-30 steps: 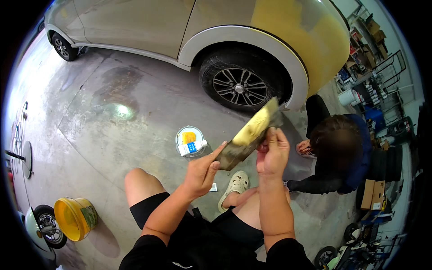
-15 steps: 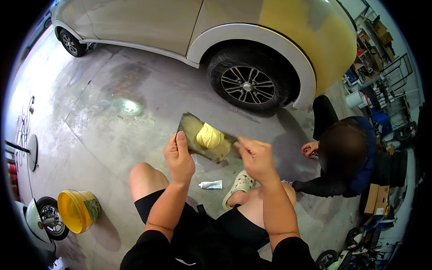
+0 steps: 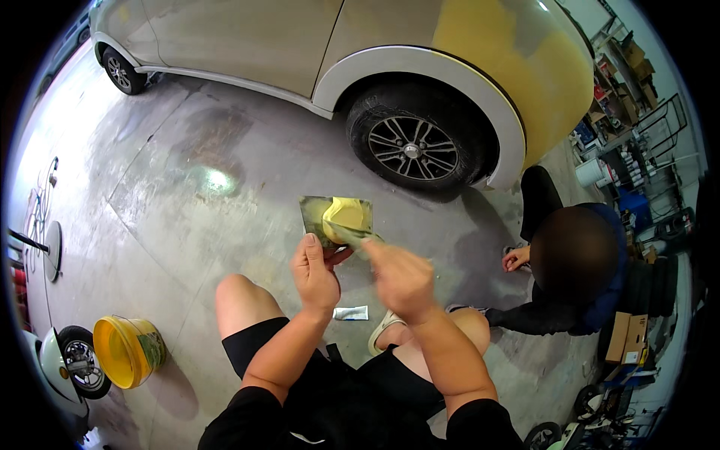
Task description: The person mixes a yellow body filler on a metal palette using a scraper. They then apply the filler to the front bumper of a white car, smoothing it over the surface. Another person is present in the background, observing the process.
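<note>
My left hand (image 3: 317, 274) grips a flat, grimy square board (image 3: 311, 211) from below, thumb on its near edge. A pale yellow blob of putty-like paste (image 3: 346, 211) lies on it. My right hand (image 3: 405, 277), slightly blurred, is closed round a flat scraper (image 3: 360, 236), whose blade is over the paste and seems to touch it. Below the board a white tube (image 3: 351, 313) lies on the grey floor (image 3: 195, 225), between my knees. The round container seen earlier beneath the board is out of sight.
A car wheel (image 3: 411, 150) and yellow-patched panel (image 3: 510, 90) are ahead. Close on my right a crouching person (image 3: 574, 262) has a hand low. A yellow bucket (image 3: 129, 351) and a scooter wheel (image 3: 82, 360) stand left. Cluttered shelving (image 3: 626, 82) and cardboard boxes (image 3: 626, 337) line the right.
The board has turned from steeply tilted to flatter and squarer, its paste facing up. My left hand rose, then lowered slightly. My right hand has swung in over the board with the scraper.
</note>
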`<state>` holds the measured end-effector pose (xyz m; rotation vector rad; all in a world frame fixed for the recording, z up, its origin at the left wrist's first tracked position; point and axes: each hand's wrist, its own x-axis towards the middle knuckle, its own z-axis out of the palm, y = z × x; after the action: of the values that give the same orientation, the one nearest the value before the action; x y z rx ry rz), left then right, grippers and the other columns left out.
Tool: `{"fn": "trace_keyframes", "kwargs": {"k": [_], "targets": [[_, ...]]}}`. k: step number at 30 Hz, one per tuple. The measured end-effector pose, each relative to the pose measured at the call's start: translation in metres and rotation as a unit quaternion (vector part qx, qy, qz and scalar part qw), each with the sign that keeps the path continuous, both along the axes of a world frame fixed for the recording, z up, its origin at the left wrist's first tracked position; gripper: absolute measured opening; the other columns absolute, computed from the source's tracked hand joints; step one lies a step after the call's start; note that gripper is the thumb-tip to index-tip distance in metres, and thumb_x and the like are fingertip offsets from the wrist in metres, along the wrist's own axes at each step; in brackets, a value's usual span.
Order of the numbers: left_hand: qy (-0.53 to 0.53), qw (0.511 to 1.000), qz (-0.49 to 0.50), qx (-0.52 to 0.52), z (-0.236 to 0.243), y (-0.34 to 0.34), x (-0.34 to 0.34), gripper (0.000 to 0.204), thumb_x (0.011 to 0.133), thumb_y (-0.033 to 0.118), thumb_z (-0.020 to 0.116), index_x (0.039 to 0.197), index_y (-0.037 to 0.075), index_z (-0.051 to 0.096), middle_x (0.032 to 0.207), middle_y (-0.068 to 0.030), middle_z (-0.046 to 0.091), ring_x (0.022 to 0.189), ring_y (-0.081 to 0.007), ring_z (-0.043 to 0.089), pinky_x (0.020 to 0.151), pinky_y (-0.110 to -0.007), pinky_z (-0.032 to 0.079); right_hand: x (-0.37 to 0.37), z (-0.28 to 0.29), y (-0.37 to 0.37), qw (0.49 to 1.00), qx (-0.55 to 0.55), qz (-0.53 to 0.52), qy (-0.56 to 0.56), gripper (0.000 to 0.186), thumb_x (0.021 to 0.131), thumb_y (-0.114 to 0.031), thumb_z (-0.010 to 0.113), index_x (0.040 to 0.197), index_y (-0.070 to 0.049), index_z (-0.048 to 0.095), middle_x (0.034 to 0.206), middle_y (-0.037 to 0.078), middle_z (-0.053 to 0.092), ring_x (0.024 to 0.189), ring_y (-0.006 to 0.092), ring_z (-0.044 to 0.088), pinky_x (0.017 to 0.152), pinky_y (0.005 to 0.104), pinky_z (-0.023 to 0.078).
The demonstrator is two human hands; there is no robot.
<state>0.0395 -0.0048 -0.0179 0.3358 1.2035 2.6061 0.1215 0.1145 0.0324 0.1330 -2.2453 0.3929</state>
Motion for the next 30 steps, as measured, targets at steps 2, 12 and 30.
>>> {"fn": "trace_keyframes", "kwargs": {"k": [2, 12, 30], "targets": [[0.029, 0.999, -0.011, 0.027, 0.002, 0.007, 0.004, 0.038, 0.106, 0.029, 0.036, 0.103, -0.003, 0.057, 0.097, -0.0103, 0.065, 0.087, -0.0175, 0.066, 0.083, -0.037, 0.058, -0.005, 0.003, 0.007, 0.998, -0.015, -0.055, 0.009, 0.033, 0.075, 0.003, 0.061, 0.107, 0.001, 0.067, 0.091, 0.014, 0.071, 0.077, 0.0274, 0.07, 0.069, 0.0354, 0.057], [-0.015, 0.997, -0.072, 0.031, 0.017, 0.0, -0.016, 0.035, 0.105, 0.03, 0.042, 0.1, -0.001, 0.059, 0.089, -0.0072, 0.066, 0.074, -0.0141, 0.066, 0.064, -0.032, 0.059, 0.015, 0.027, 0.014, 0.949, -0.304, -0.008, 0.076, 0.022, 0.088, 0.005, 0.061, 0.108, 0.0, 0.068, 0.099, 0.013, 0.072, 0.079, 0.0183, 0.068, 0.073, 0.0266, 0.052], [0.118, 0.991, 0.035, 0.053, 0.008, -0.001, -0.009, 0.04, 0.105, 0.026, 0.035, 0.128, -0.004, 0.048, 0.118, -0.0159, 0.061, 0.095, -0.0249, 0.067, 0.07, -0.037, 0.06, 0.004, -0.02, 0.018, 0.674, -0.731, 0.051, -0.098, 0.021, 0.095, -0.021, 0.065, 0.081, -0.005, 0.065, 0.073, -0.002, 0.062, 0.062, 0.0056, 0.055, 0.057, 0.0233, 0.049]]}}
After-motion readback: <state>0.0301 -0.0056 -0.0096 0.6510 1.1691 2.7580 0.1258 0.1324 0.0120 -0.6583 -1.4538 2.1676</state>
